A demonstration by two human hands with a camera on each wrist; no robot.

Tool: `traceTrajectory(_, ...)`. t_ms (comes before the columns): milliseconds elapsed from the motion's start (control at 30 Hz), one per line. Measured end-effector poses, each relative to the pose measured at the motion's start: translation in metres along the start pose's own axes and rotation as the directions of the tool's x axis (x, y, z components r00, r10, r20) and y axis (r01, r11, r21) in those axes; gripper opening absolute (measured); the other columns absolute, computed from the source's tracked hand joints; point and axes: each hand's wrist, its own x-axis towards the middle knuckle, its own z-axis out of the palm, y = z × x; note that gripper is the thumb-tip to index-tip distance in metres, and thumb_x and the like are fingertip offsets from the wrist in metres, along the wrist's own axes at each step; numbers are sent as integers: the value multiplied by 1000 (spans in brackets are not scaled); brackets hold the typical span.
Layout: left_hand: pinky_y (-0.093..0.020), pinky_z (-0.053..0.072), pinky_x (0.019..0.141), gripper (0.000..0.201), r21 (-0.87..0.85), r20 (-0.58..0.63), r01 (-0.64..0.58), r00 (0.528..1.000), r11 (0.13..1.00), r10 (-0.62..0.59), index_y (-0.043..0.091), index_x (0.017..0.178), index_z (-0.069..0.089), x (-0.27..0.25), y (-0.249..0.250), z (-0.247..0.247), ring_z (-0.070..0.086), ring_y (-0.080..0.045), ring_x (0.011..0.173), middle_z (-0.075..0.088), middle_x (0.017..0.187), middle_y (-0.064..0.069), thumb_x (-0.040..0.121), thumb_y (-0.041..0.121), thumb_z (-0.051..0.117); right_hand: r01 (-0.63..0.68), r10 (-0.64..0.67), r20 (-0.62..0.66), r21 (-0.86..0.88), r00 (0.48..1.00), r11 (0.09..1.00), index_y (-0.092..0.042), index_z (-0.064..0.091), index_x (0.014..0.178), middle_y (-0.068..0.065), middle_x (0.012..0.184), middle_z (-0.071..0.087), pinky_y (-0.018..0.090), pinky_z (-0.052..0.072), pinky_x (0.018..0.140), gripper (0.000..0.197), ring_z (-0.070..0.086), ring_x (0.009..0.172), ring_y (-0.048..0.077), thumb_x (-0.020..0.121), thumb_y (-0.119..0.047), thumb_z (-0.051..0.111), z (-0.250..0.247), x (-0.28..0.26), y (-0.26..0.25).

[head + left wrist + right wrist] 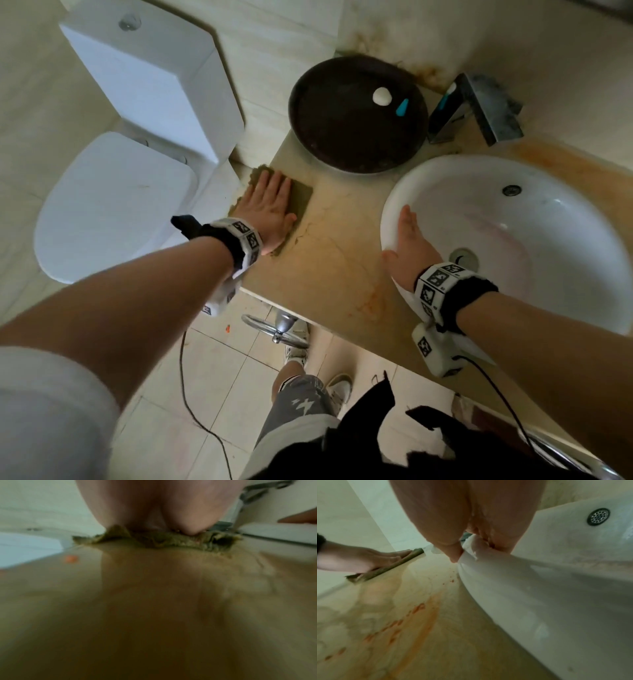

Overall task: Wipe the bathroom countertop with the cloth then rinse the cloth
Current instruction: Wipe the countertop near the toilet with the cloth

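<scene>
- While the left hand [269, 202] lies flat with straight fingers, it presses the olive-green cloth [301, 195] onto the counter [329, 253] at its left edge, so this grip is spread out rather than closed round anything.
- The cloth sits near the dark round basin [358, 114], just beside the counter's far left corner.
- The right hand [409, 250] rests on the left rim of the white sink [513, 233], fingers straight, thumb on the counter side, holding nothing.
- Orange stains [419, 622] streak the counter between hands.
- A white toilet [116, 192] stands left.
</scene>
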Motion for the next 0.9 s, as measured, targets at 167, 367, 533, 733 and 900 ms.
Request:
traceTrajectory(167, -45, -1, 119, 73, -17, -26, 63, 998, 998, -63, 17, 150, -13, 23, 19, -1, -19, -24, 144, -21, 157, -5, 96, 48, 25, 0, 1, 5, -17, 1000, 1000, -17, -21, 149, 6, 159, -17, 39, 41, 99, 83, 38, 135, 32, 96, -19, 43, 3, 1, 1)
traceTrajectory(367, -44, -7, 118, 74, 106, 88, -271, 961, 957, 262, 17, 151, -12, -19, 106, 24, -19, -25, 144, -20, 158, -7, 95, 49, 24, 28, -27, 25, -20, 999, 999, -15, -22, 148, 9, 159, -17, 40, 38, 103, 84, 30, 141, 32, 96, -19, 44, 1, 2, 4)
traceTrajectory(533, -41, -11, 117, 70, 165, 128, -371, 927, 914, 353, 20, 149, -16, -59, 98, 49, -21, -24, 144, -22, 157, -4, 97, 50, 19, 10, -10, 19, -27, 1000, 1000, -16, -21, 148, 7, 159, -17, 40, 40, 100, 84, 36, 137, 33, 96, -18, 44, 0, 1, 0)
traceTrajectory(733, -41, -8, 118, 71, -11, 54, -36, 998, 999, 37, 23, 147, -21, -16, 34, 15, -25, -19, 142, -28, 155, 1, 96, 49, 21, 6, -6, 15, -18, 1000, 1000, -15, -21, 148, 7, 159, -18, 40, 42, 98, 81, 39, 135, 32, 96, -18, 41, 3, 2, 1)
traceTrajectory(900, -43, -4, 119, 72, -72, 7, 112, 994, 991, -112, 18, 150, -15, 37, 28, -13, -21, -22, 144, -23, 157, -3, 96, 49, 23, 4, -4, 25, -9, 1000, 1000, -14, -23, 148, 9, 158, -19, 37, 46, 91, 81, 49, 126, 32, 97, -21, 40, 3, 3, -1)
